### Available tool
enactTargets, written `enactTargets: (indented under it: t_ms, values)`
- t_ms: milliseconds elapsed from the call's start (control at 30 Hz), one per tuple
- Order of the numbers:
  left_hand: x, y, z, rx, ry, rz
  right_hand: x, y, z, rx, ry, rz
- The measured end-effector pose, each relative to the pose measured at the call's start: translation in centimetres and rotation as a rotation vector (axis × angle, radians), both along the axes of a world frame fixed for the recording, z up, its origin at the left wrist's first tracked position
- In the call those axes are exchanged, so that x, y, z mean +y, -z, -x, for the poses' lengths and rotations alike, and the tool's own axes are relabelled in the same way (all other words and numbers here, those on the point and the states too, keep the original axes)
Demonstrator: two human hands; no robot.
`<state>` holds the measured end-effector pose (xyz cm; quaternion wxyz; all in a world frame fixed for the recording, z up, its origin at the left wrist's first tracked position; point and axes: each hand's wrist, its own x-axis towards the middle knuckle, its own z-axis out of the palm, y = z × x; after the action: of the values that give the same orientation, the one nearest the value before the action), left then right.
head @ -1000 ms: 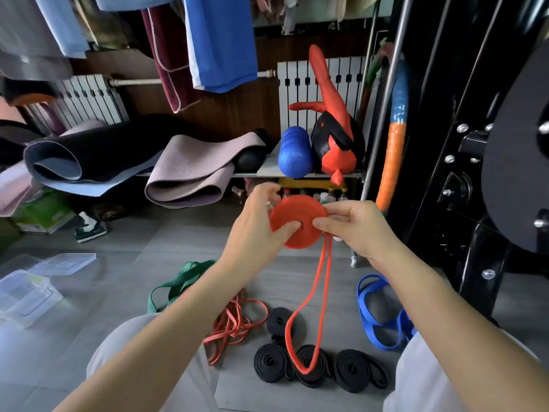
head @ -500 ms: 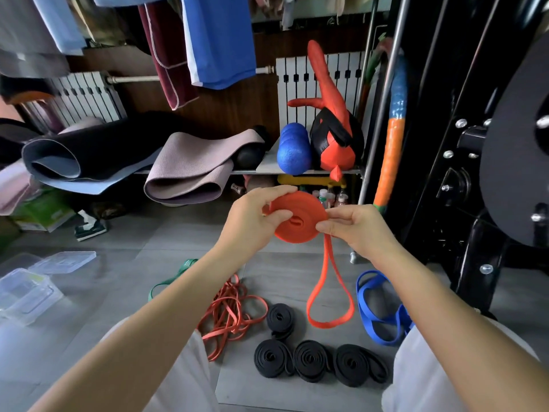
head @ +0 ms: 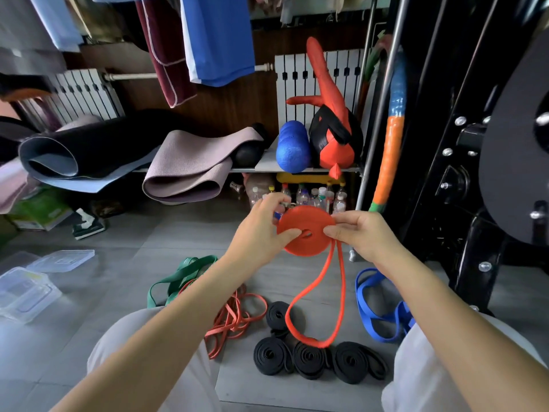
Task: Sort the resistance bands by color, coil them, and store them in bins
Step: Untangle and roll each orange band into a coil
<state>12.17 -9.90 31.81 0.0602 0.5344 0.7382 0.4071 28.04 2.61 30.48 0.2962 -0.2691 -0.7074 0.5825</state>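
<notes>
I hold a red resistance band [head: 306, 231] wound into a flat disc in front of me. My left hand [head: 261, 230] pinches its left side, thumb on the face. My right hand [head: 362, 233] pinches its right edge. The band's unwound tail hangs below as a loop down to the floor. On the floor lie several coiled black bands [head: 309, 356], a loose tangle of red bands [head: 234, 316], a green band [head: 181, 278] and a blue band [head: 377, 307].
Clear plastic bins [head: 23, 292] and a lid [head: 62, 260] sit on the grey floor at the left. A shelf [head: 267, 165] behind holds rolled mats, a blue foam roller and a red-black bag. A black weight machine [head: 475, 173] stands at the right.
The coil has turned from upright to nearly flat and sits lower in view. The hanging tail loop has swung and now reaches down over the black coils.
</notes>
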Motion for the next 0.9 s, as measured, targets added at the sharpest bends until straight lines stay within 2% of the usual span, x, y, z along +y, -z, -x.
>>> enactTargets:
  t_ms: [67, 133, 233, 433, 767, 833, 900]
  values:
    - [-0.2, -0.4, 0.3, 0.318, 0.093, 0.065, -0.1, 0.2, 0.3, -0.056, -0.029, -0.047]
    - [0.0, -0.8, 0.1, 0.548, 0.178, 0.170, -0.3, 0.3, 0.8, -0.090, -0.065, -0.108]
    - [0.4, -1.3, 0.2, 0.598, 0.204, 0.279, -0.3, 0.1, 1.2, -0.129, -0.103, -0.190]
    - [0.0, -1.3, 0.7, 0.246, 0.136, 0.009, 0.2, -0.3, 1.1, 0.031, -0.058, -0.064]
    - [-0.4, -0.6, -0.4, -0.467, -0.025, -0.337, -0.7, 0.6, 1.1, 0.156, 0.061, -0.011]
    - [-0.6, -0.1, -1.0, -0.544, -0.024, -0.363, -0.8, 0.7, 1.2, 0.190, 0.082, 0.008]
    - [-1.0, 0.5, -1.4, -0.512, 0.004, -0.349, -0.7, 0.6, 1.1, 0.194, 0.073, 0.019]
